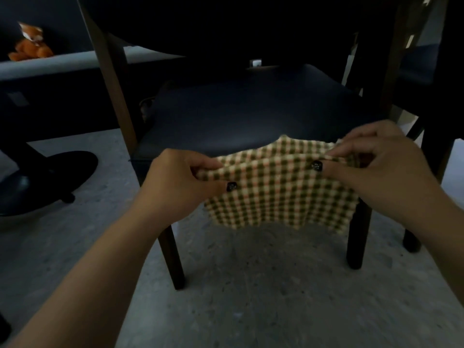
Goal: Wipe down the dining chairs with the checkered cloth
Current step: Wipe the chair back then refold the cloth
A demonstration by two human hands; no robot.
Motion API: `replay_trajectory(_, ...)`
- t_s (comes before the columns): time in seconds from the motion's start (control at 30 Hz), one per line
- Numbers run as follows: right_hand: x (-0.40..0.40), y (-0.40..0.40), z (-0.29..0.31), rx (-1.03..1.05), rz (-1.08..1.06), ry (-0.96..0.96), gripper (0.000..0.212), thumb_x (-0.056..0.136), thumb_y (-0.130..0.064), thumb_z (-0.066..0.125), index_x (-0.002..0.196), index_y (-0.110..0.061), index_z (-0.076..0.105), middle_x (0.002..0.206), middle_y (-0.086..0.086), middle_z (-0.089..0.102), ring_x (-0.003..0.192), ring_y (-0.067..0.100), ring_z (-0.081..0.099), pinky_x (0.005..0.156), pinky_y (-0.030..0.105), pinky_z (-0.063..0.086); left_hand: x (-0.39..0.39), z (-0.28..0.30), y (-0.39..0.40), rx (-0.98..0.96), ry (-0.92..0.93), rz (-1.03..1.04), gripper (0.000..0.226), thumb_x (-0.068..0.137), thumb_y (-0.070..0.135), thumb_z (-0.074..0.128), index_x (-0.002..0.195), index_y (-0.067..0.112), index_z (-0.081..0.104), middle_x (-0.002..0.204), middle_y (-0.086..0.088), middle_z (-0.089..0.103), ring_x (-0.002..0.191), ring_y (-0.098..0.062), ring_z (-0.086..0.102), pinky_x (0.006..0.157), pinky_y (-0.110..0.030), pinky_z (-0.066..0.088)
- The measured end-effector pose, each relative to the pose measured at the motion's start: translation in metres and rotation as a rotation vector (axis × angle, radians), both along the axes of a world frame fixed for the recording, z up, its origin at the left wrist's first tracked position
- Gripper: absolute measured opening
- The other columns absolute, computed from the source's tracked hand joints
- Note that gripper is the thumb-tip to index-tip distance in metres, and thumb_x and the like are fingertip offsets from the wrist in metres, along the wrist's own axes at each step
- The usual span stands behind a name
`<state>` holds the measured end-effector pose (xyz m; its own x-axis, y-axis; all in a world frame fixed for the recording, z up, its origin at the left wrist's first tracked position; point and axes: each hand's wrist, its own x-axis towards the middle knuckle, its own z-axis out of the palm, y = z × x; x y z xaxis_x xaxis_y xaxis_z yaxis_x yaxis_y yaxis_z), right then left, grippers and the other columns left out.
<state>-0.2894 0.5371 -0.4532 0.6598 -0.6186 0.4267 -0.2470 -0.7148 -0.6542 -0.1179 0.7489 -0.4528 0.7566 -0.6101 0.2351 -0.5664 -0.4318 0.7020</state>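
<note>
Far to my left an orange stuffed toy [30, 43] sits on a pale grey ledge [75, 62], and below it a black rounded pedestal base [47, 179] rests on the speckled grey floor [251, 297].

My left hand [175, 182] pinches the left upper corner of the green, cream and red checkered cloth [281, 192]; my thumb, its nail painted dark, lies on top of the fabric and my fingers are curled under the edge.

The cloth is stretched between both my hands. Its top edge lies over the front rim of the dark navy padded seat of the wooden dining chair [251, 114], and the rest hangs down in front of the seat, between the dark brown front legs.

My right hand [376, 162] grasps the right upper corner of the cloth, bunching it a little between the dark-nailed thumb and the curled fingers.

Behind the seat the chair's back is in deep shadow. Further right stands a second dark chair [419, 69], only partly visible, with one leg reaching the floor just beyond my right wrist.
</note>
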Motion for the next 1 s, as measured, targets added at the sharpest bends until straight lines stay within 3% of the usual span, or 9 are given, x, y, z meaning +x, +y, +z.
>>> replay_trajectory(0.1, 0.001, -0.004, 0.000, 0.068, 0.024, -0.030, 0.011, 0.074, -0.029, 0.077, 0.080, -0.021, 0.072, 0.117, -0.015, 0.053, 0.107, -0.003, 0.047, 0.080, 0.001, 0.033, 0.005, -0.005, 0.002, -0.028, -0.099, 0.005, 0.023, 0.066, 0.029, 0.087, 0.065, 0.043, 0.068, 0.078, 0.011, 0.065, 0.073, 0.004, 0.062, 0.054, -0.008, 0.046)
replay_trajectory(0.17, 0.001, -0.004, 0.000, 0.270, 0.063, -0.109, 0.012, 0.076, -0.030, 0.074, 0.074, -0.019, 0.071, 0.098, -0.016, 0.067, 0.092, -0.004, 0.059, 0.084, 0.016, 0.045, 0.007, -0.003, 0.005, -0.114, -0.034, 0.006, 0.018, 0.061, 0.036, 0.086, 0.059, 0.038, 0.068, 0.095, 0.012, 0.062, 0.084, -0.001, 0.063, 0.066, -0.015, 0.051)
replay_trajectory(0.23, 0.002, -0.002, -0.002, 0.438, 0.029, -0.168, 0.021, 0.076, -0.037, 0.073, 0.071, -0.017, 0.070, 0.075, -0.008, 0.070, 0.071, -0.002, 0.064, 0.073, 0.026, 0.051, 0.004, 0.001, 0.005, -0.268, 0.159, -0.069, 0.015, 0.062, 0.037, 0.081, 0.060, 0.028, 0.069, 0.102, 0.010, 0.068, 0.091, -0.003, 0.066, 0.074, -0.023, 0.052)
replay_trajectory(0.4, 0.011, 0.023, -0.012, 0.361, -0.065, -0.292, 0.027, 0.079, -0.038, 0.070, 0.068, -0.014, 0.064, 0.067, -0.002, 0.065, 0.060, -0.001, 0.060, 0.049, 0.011, 0.044, -0.014, -0.004, -0.011, -0.327, 0.438, -0.085, 0.030, 0.086, 0.022, 0.068, 0.058, 0.031, 0.064, 0.067, 0.012, 0.065, 0.067, -0.002, 0.065, 0.065, -0.026, 0.046)
replay_trajectory(0.53, 0.022, 0.059, -0.022, 0.770, 0.199, -0.401, 0.017, 0.075, -0.043, 0.069, 0.073, -0.026, 0.072, 0.071, -0.008, 0.070, 0.064, 0.001, 0.066, 0.054, 0.015, 0.050, -0.037, -0.012, -0.034, -0.404, 0.743, -0.071, 0.028, 0.099, 0.031, 0.052, 0.085, 0.022, 0.075, 0.095, 0.001, 0.076, 0.089, -0.012, 0.072, 0.082, -0.037, 0.055)
replay_trajectory(0.67, 0.031, 0.075, -0.039, 0.807, 0.182, -0.365, 0.060, 0.055, -0.063, 0.074, 0.107, -0.035, 0.065, 0.114, -0.010, 0.064, 0.098, -0.001, 0.063, 0.077, 0.020, 0.055, -0.048, -0.015, -0.046, -0.524, 1.161, -0.389, 0.078, 0.093, 0.062, 0.028, 0.118, 0.001, 0.069, 0.119, -0.017, 0.069, 0.112, -0.027, 0.067, 0.089, -0.036, 0.058)
replay_trajectory(0.77, 0.031, 0.065, -0.046, 0.791, 0.038, -0.389, 0.054, 0.066, -0.048, 0.075, 0.116, -0.033, 0.059, 0.105, -0.015, 0.067, 0.092, -0.006, 0.063, 0.068, 0.012, 0.052, -0.053, -0.016, -0.054, -0.477, 1.243, -0.530, 0.098, 0.083, 0.073, 0.021, 0.129, -0.004, 0.060, 0.130, -0.018, 0.063, 0.124, -0.026, 0.059, 0.101, -0.034, 0.051)
replay_trajectory(0.87, 0.027, 0.046, -0.052, 0.919, 0.001, -0.407, 0.015, 0.088, -0.025, 0.062, 0.099, -0.027, 0.072, 0.091, -0.007, 0.074, 0.088, 0.012, 0.070, 0.075, 0.032, 0.056, -0.056, -0.024, -0.063, -0.454, 1.264, -0.465, 0.096, 0.078, 0.073, 0.022, 0.128, 0.000, 0.059, 0.128, -0.012, 0.066, 0.121, -0.019, 0.061, 0.099, -0.032, 0.052)
replay_trajectory(1.0, 0.012, -0.005, -0.055, 0.919, -0.281, -0.653, 0.027, 0.090, -0.007, 0.047, 0.102, -0.017, 0.069, 0.091, -0.001, 0.074, 0.086, 0.018, 0.071, 0.082, 0.043, 0.057, -0.050, -0.036, -0.065, -0.469, 1.293, -0.370, 0.085, 0.079, 0.068, 0.028, 0.118, 0.001, 0.065, 0.124, -0.015, 0.068, 0.119, -0.023, 0.063, 0.102, -0.039, 0.046)
